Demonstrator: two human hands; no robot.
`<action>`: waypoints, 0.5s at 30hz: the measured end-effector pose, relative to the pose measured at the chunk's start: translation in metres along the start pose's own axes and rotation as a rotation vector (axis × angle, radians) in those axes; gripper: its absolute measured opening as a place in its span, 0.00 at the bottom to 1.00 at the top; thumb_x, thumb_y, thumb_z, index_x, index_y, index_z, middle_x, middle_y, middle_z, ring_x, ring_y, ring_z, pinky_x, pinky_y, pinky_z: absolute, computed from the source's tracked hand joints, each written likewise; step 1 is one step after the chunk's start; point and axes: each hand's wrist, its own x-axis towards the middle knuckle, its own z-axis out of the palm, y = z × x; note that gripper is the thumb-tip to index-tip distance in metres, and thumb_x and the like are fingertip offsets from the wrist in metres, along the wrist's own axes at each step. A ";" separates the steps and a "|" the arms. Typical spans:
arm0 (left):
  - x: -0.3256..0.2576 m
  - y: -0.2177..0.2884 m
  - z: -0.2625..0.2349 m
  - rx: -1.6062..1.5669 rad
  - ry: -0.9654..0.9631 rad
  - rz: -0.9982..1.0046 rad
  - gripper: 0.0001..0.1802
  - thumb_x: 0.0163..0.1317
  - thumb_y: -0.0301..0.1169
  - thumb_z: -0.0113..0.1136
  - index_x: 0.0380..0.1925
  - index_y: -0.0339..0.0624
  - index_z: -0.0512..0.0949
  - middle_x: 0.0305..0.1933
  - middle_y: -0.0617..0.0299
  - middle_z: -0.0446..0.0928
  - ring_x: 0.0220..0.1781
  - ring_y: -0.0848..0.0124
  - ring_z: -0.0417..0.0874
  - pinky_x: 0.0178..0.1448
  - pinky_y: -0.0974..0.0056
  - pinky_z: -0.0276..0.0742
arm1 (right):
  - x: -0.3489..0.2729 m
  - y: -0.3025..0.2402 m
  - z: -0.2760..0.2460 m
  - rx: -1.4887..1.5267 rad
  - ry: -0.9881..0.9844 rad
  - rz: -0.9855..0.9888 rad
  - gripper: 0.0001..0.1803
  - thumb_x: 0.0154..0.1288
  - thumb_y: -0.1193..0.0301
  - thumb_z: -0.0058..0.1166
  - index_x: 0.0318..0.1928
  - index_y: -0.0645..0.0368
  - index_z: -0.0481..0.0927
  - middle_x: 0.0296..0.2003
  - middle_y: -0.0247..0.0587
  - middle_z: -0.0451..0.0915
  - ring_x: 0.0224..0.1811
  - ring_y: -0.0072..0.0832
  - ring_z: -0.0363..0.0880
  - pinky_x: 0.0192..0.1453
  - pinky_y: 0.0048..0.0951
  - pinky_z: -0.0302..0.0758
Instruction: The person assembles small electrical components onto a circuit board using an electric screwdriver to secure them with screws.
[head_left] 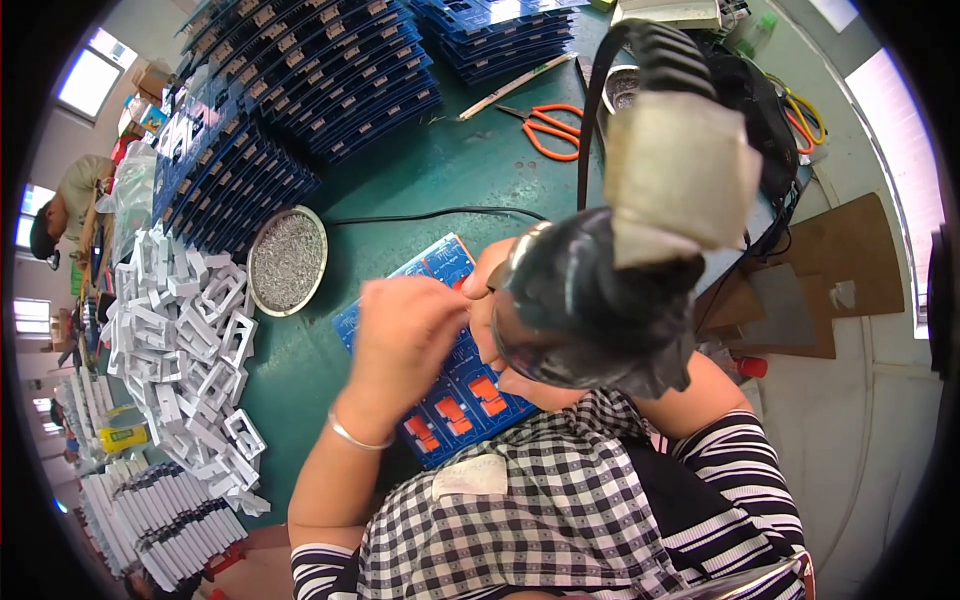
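Note:
A blue circuit board panel (470,425) lies on the green table in front of my body, with several orange parts (452,415) along its near side. My left hand (405,335), a bangle on its wrist, is over the panel, its fingers pinched together. What it holds is hidden. Beside it, the curled fingers of my right hand (485,315) almost meet the left fingertips. A bulky black tool (590,310) with beige tape (680,175) covers most of the right hand. Whether that hand grips the tool cannot be made out.
At the left, a round metal dish (288,262) holds small silvery pieces, next to a heap of white plastic frames (185,350). Tall stacks of blue boards (320,75) stand at the back. Orange-handled scissors (550,130) lie beyond the panel. A black cable (440,214) crosses the table.

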 end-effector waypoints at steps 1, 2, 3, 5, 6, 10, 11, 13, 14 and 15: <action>0.003 -0.007 -0.012 0.154 0.071 0.041 0.09 0.51 0.26 0.64 0.34 0.49 0.82 0.33 0.65 0.79 0.39 0.65 0.77 0.47 0.61 0.64 | 0.000 0.000 0.001 -0.004 -0.001 0.003 0.44 0.35 0.71 0.71 0.59 0.66 0.70 0.49 0.46 0.79 0.47 0.32 0.81 0.52 0.29 0.75; 0.004 -0.016 -0.023 0.163 0.147 0.000 0.07 0.52 0.25 0.63 0.34 0.46 0.82 0.32 0.63 0.79 0.37 0.64 0.78 0.46 0.62 0.66 | 0.000 -0.001 0.002 0.136 0.010 0.122 0.44 0.35 0.71 0.71 0.59 0.66 0.70 0.49 0.45 0.79 0.46 0.30 0.81 0.51 0.28 0.75; 0.005 -0.027 -0.033 0.172 0.223 -0.040 0.06 0.54 0.25 0.63 0.33 0.43 0.82 0.31 0.61 0.79 0.36 0.64 0.78 0.44 0.62 0.68 | -0.001 -0.001 0.002 0.276 0.022 0.241 0.44 0.36 0.71 0.71 0.59 0.66 0.70 0.48 0.44 0.80 0.45 0.29 0.82 0.51 0.28 0.76; 0.000 -0.059 -0.049 0.020 0.382 -0.133 0.05 0.56 0.26 0.62 0.33 0.39 0.82 0.32 0.58 0.79 0.34 0.62 0.79 0.40 0.63 0.71 | 0.000 -0.002 0.004 0.279 0.001 0.253 0.43 0.36 0.71 0.71 0.59 0.65 0.70 0.47 0.43 0.80 0.44 0.27 0.82 0.49 0.26 0.76; -0.004 -0.074 -0.058 0.022 0.385 -0.136 0.05 0.56 0.26 0.62 0.33 0.39 0.82 0.32 0.58 0.79 0.34 0.62 0.79 0.40 0.63 0.71 | 0.002 -0.003 0.004 0.193 -0.004 0.187 0.42 0.37 0.72 0.71 0.58 0.65 0.70 0.47 0.43 0.80 0.44 0.27 0.82 0.50 0.27 0.76; -0.005 -0.106 -0.078 0.463 0.199 -0.352 0.07 0.56 0.28 0.62 0.34 0.40 0.83 0.32 0.56 0.79 0.36 0.60 0.80 0.40 0.61 0.73 | 0.000 0.001 0.006 0.332 0.053 0.286 0.38 0.40 0.72 0.71 0.56 0.65 0.70 0.45 0.42 0.78 0.44 0.27 0.79 0.51 0.27 0.74; -0.005 -0.112 -0.078 0.501 0.146 -0.342 0.07 0.55 0.29 0.63 0.34 0.41 0.83 0.32 0.56 0.79 0.36 0.59 0.80 0.40 0.60 0.74 | -0.002 0.003 0.006 0.332 0.049 0.285 0.38 0.40 0.72 0.71 0.56 0.65 0.70 0.45 0.42 0.78 0.44 0.27 0.79 0.51 0.27 0.74; -0.004 -0.116 -0.075 0.508 0.130 -0.337 0.06 0.54 0.29 0.63 0.32 0.42 0.83 0.32 0.57 0.79 0.37 0.58 0.80 0.41 0.58 0.74 | -0.006 0.007 0.005 0.465 0.093 0.227 0.40 0.40 0.72 0.71 0.57 0.63 0.69 0.45 0.41 0.77 0.44 0.29 0.78 0.52 0.27 0.72; -0.002 -0.116 -0.074 0.513 0.111 -0.331 0.06 0.53 0.29 0.63 0.31 0.42 0.82 0.32 0.57 0.79 0.38 0.57 0.80 0.41 0.57 0.74 | -0.008 0.006 -0.002 0.384 0.013 0.250 0.40 0.43 0.73 0.69 0.59 0.62 0.64 0.42 0.42 0.78 0.39 0.29 0.79 0.47 0.29 0.74; 0.000 -0.116 -0.075 0.514 0.113 -0.333 0.06 0.53 0.29 0.63 0.31 0.42 0.82 0.32 0.57 0.79 0.38 0.57 0.80 0.41 0.57 0.74 | -0.005 0.009 -0.006 0.385 0.010 0.250 0.40 0.43 0.73 0.69 0.59 0.62 0.64 0.42 0.42 0.78 0.39 0.29 0.79 0.47 0.29 0.74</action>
